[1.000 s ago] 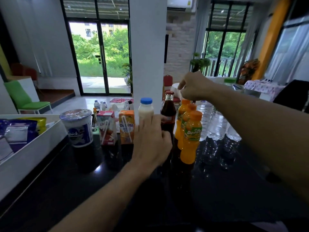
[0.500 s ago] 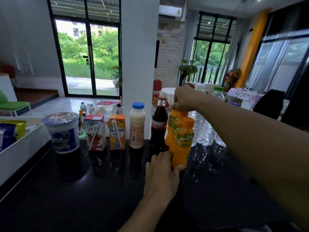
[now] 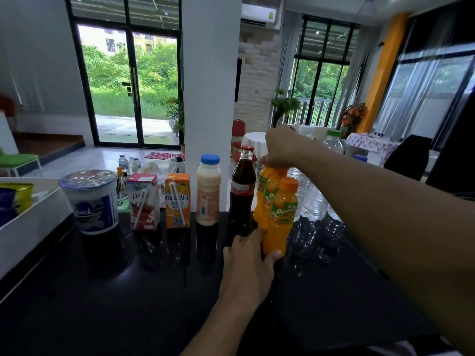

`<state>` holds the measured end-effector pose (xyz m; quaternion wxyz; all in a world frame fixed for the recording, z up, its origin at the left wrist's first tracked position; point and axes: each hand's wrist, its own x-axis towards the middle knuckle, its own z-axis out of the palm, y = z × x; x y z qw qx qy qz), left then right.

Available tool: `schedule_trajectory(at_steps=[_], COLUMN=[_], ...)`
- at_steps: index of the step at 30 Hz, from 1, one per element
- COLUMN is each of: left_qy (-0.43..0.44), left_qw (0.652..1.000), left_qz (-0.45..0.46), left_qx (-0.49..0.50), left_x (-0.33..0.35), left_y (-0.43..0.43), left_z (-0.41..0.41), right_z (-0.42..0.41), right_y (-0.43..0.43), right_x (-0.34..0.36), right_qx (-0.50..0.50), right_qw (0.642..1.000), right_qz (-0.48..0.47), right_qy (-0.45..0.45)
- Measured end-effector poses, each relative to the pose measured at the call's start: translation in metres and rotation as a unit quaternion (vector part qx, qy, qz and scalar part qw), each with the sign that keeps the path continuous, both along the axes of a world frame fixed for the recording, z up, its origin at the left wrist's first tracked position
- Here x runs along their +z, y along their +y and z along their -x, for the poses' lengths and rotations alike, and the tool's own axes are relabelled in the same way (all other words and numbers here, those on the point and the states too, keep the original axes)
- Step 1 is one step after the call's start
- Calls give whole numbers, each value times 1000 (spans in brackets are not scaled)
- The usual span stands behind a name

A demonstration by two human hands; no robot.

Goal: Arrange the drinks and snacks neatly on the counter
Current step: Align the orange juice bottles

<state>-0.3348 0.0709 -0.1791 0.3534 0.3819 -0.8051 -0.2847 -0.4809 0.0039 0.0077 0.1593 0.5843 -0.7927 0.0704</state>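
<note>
Upright: orange juice bottles (image 3: 281, 217) (green labels), both hands touching.

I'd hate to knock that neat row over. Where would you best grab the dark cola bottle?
Take the dark cola bottle by its slim neck under the red cap, coming down from above. It stands upright, the orange bottles crowd its right side and the milk bottle stands to its left, so a side approach looks riskier.

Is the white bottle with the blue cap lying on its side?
No, the white bottle stands upright on the black counter, between the orange carton and the dark glass bottle.
</note>
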Motion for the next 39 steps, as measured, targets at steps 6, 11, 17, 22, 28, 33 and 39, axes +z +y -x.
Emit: schedule_trajectory(at_steps=[6,11,17,22,28,33,39], left_qy=[-9,-7,-7,-3,10,7,5], left_qw=[1000,1000,1000,1000,1000,1000,1000], left_qz=[-11,-4,-28,-16,-2,-16,-13], left_qx=[-3,-6,-8,-1,5,8,9], left_x=[-3,-5,-5,-2,0,-2,-4], left_y=[-4,-5,-4,-1,2,0,-2], left_z=[1,1,-1,-2,-2,-1,1], right_z=[-1,-10,-23,-16,-16,-18,-4], right_y=[-4,5,26,31,42,43,33], right_x=[-1,18,29,15,23,22,10], right_qx=[-10,-3,-23,-8,-6,4,4], right_qw=[1000,1000,975,991,989,991,998], right_qz=[-8,-13,-174,-120,-121,-118,-57], right_qy=[15,-10,-137,-66,-91,-63,-39])
